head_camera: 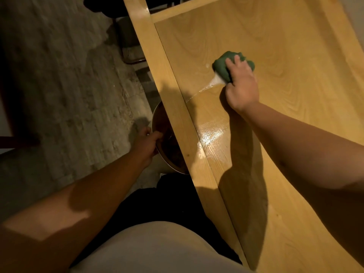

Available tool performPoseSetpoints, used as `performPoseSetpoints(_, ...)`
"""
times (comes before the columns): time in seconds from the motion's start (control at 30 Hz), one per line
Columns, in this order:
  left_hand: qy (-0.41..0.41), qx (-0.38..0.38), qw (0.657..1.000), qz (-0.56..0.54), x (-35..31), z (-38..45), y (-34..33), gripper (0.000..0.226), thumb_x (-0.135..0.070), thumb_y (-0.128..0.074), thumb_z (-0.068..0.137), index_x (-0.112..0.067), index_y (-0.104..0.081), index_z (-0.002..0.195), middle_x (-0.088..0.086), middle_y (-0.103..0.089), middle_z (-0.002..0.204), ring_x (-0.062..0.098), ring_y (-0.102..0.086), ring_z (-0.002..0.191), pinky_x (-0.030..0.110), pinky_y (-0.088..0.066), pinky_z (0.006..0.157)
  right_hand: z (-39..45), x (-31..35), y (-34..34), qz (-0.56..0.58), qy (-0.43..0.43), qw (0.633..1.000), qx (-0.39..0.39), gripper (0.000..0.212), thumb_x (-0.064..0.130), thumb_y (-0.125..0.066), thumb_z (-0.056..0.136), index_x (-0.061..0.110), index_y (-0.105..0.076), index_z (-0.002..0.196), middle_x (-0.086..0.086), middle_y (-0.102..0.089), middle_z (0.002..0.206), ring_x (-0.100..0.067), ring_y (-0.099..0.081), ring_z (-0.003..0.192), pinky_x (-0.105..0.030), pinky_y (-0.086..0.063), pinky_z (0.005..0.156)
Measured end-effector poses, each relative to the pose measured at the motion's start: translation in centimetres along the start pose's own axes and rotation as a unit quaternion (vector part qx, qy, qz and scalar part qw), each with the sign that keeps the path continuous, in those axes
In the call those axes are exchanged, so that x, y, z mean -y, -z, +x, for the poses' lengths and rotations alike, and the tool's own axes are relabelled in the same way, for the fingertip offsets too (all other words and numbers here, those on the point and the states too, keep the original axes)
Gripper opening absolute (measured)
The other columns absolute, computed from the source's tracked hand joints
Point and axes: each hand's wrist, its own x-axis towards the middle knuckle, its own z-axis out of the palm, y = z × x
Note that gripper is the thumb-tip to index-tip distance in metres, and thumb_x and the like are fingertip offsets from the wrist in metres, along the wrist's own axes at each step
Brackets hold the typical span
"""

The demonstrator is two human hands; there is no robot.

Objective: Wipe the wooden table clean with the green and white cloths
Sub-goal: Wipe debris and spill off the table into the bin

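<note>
The light wooden table fills the right side of the head view. My right hand presses a bunched green cloth flat on its top, fingers spread over the cloth. A wet streak with white foam trails from the cloth toward the table's near edge band. My left hand grips the rim of a round metal bowl held just below the table's edge. No white cloth is in view.
A grey, worn floor lies to the left of the table. A dark chair or stool stands by the table's far left edge. My own legs and pale shirt sit at the bottom.
</note>
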Motion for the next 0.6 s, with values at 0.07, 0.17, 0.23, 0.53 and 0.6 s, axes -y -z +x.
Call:
performPoseSetpoints(0.07,-0.004,0.002,1.000,0.002,0.0,-0.1,0.2,0.018,-0.009,-0.065,0.084,-0.017,-0.055,0.096,0.013,-0.062,0.085,0.024,-0.058,0.071,0.029,-0.046,0.053,-0.4,1.2,-0.7,0.001,0.029,0.999,0.014,0.075,0.001,-0.046,0.084,0.021,-0.031,0.154,-0.010,-0.020,0.164,-0.032,-0.016,0.150,-0.049,-0.016,0.121)
performPoseSetpoints(0.17,-0.008,0.000,1.000,-0.002,0.0,-0.2,0.6,0.017,-0.008,-0.065,0.084,-0.019,-0.052,0.088,0.012,-0.061,0.083,0.022,-0.057,0.069,0.026,-0.043,0.050,-1.4,3.0,-1.7,0.001,0.076,0.996,0.041,0.072,0.003,-0.047,0.084,0.020,-0.034,0.153,-0.009,-0.024,0.163,-0.032,-0.019,0.150,-0.047,-0.016,0.121)
performPoseSetpoints(0.23,-0.009,-0.004,1.000,-0.007,0.0,-0.2,0.8,0.018,-0.007,-0.064,0.084,-0.020,-0.051,0.083,0.009,-0.061,0.080,0.022,-0.057,0.069,0.027,-0.044,0.052,-2.3,4.2,-2.6,0.002,0.100,0.994,0.055,0.071,0.003,-0.048,0.086,0.021,-0.034,0.153,-0.007,-0.025,0.163,-0.030,-0.018,0.150,-0.044,-0.014,0.122)
performPoseSetpoints(0.53,-0.019,0.012,1.000,-0.011,-0.2,-0.5,1.5,0.029,-0.007,-0.065,0.085,-0.024,-0.045,0.070,0.004,-0.061,0.070,0.019,-0.060,0.064,0.029,-0.048,0.053,-6.5,8.3,-5.3,-0.035,0.183,0.978,0.098,0.067,0.008,-0.056,0.088,0.023,-0.037,0.151,-0.004,-0.029,0.161,-0.027,-0.024,0.148,-0.046,-0.022,0.120)
performPoseSetpoints(0.6,-0.023,0.015,1.000,-0.006,-0.3,-0.6,1.8,0.030,-0.007,-0.064,0.085,-0.023,-0.044,0.070,0.004,-0.061,0.069,0.019,-0.059,0.062,0.027,-0.048,0.051,-7.3,8.6,-5.7,-0.036,0.191,0.975,0.105,0.068,0.006,-0.056,0.087,0.022,-0.037,0.151,-0.004,-0.029,0.161,-0.027,-0.024,0.148,-0.046,-0.023,0.119)
